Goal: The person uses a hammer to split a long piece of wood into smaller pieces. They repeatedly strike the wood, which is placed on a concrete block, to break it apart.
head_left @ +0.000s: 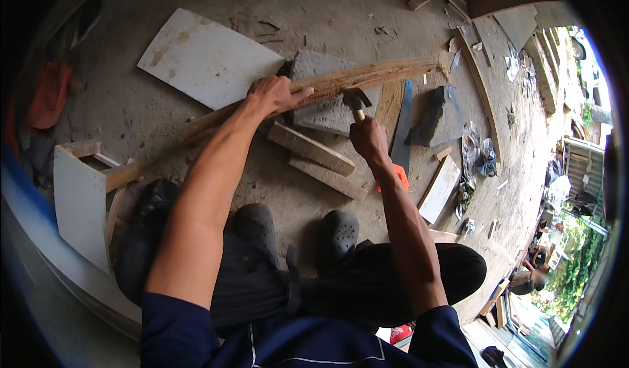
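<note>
A long rough wooden pole point(367, 76) lies across a grey stone slab point(327, 112) on the concrete floor. My left hand point(274, 95) presses down on the pole, fingers spread over it. My right hand point(367, 138) grips the handle of a hammer point(356, 100), whose dark head is at the pole's lower edge. Two short wooden blocks point(311, 148) lie just below the slab, near my feet in dark clogs point(337, 233).
A white board point(203, 57) lies at the upper left. A hand saw point(401, 129) and a dark stone point(436, 116) are to the right. A small white stool-like frame point(82, 204) stands at the left. Planks and scraps point(481, 86) litter the right side. People sit far right.
</note>
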### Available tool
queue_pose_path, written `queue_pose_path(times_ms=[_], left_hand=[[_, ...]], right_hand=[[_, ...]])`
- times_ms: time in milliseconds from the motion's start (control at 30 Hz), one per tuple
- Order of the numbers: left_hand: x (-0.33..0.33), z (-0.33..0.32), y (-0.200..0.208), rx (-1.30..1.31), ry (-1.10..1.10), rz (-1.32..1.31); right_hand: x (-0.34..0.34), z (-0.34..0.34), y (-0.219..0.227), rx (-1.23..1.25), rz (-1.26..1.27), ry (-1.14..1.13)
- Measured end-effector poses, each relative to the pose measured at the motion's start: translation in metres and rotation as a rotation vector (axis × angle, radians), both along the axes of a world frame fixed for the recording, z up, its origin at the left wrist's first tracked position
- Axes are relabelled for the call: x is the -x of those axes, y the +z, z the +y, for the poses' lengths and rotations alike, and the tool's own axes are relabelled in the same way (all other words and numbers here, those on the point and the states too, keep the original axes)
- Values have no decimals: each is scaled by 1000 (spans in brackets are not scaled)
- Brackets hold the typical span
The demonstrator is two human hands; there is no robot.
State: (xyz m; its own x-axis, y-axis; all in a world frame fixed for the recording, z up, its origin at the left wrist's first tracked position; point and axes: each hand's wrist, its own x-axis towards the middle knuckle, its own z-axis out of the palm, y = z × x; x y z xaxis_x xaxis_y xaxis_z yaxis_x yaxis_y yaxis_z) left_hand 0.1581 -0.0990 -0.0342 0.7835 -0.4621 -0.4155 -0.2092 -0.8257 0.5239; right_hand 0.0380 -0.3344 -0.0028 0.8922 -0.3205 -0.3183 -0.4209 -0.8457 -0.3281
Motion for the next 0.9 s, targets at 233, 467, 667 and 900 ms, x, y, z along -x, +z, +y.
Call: queue_pose_path(times_ms=[233,467,667,900], left_hand=[[-16,4,5,-62,-33,125],[-17,0,4,-7,37,27],[-13,-1,0,6,28,51],[-19,5,-1,-9,49,88]], right_hand=[[-3,22,35,-189,-330,-90],[-11,9,32,-16,-90,0],[-7,12,22,-26,-89,43],[-11,28,56,44,-138,33]])
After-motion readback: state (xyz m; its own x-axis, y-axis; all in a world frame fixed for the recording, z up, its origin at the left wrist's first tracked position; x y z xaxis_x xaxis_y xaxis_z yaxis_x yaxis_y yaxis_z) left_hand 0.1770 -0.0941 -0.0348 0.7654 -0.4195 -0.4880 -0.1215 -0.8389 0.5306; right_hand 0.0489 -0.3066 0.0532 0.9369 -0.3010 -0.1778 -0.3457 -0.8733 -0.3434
